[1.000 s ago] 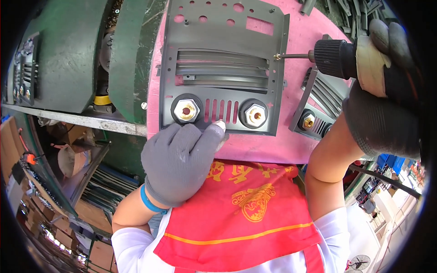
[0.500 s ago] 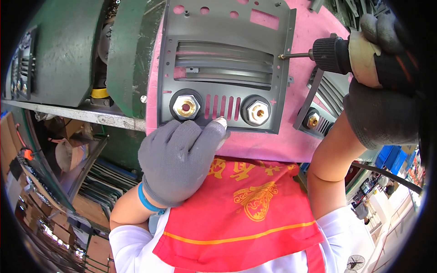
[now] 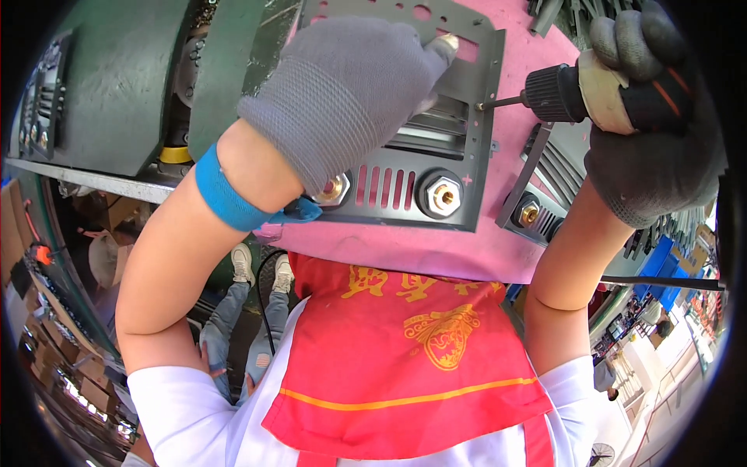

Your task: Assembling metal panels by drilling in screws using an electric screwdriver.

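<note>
Right hand grips the sideways screwdriver, tip at the right edge of the panel. Left hand covers louvres, grip unclear

I wear a red cloth apron with yellow print, white short sleeves flanking it, grey knit gloves beyond it, and a blue fabric wristband to its left.

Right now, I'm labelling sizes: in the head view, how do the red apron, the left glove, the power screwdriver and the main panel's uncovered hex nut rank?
Largest to smallest, as they look:
1. red apron
2. left glove
3. power screwdriver, partly covered by the right hand
4. hex nut
</note>
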`<state>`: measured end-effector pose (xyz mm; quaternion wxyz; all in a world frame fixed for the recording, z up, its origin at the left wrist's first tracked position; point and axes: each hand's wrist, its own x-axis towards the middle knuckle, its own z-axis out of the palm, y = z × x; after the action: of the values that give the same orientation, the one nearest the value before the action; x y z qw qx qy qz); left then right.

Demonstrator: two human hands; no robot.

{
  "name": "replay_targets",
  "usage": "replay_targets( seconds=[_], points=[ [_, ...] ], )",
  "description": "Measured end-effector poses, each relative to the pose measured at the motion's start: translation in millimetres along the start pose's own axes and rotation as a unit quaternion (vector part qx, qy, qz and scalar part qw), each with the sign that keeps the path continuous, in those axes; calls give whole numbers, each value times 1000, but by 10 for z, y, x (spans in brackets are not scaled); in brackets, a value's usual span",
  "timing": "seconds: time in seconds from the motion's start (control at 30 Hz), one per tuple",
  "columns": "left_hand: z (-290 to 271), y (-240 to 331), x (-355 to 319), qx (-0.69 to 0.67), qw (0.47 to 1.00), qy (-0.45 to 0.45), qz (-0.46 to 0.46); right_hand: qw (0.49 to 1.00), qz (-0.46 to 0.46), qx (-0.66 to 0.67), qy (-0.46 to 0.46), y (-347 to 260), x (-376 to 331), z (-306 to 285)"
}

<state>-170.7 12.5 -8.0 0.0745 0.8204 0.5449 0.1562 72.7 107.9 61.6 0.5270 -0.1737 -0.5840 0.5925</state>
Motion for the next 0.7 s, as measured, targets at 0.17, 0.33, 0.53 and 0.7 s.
replay_targets(
  seconds=[0.17, 0.33, 0.53, 0.7],
  points=[
    [-13, 43, 23, 54, 995, -82, -24, 1000, 3, -12, -11, 57, -9, 167],
    [50, 12, 15, 49, 997, -65, -17, 999, 4, -23, -27, 79, -5, 218],
    [-25, 61, 5, 38, 997, -57, -29, 998, -16, -34, -52, 16, -24, 518],
    [-104, 56, -4, -125, 990, 67, -18, 974, 19, 215, -76, -153, -44, 555]
  ],
)
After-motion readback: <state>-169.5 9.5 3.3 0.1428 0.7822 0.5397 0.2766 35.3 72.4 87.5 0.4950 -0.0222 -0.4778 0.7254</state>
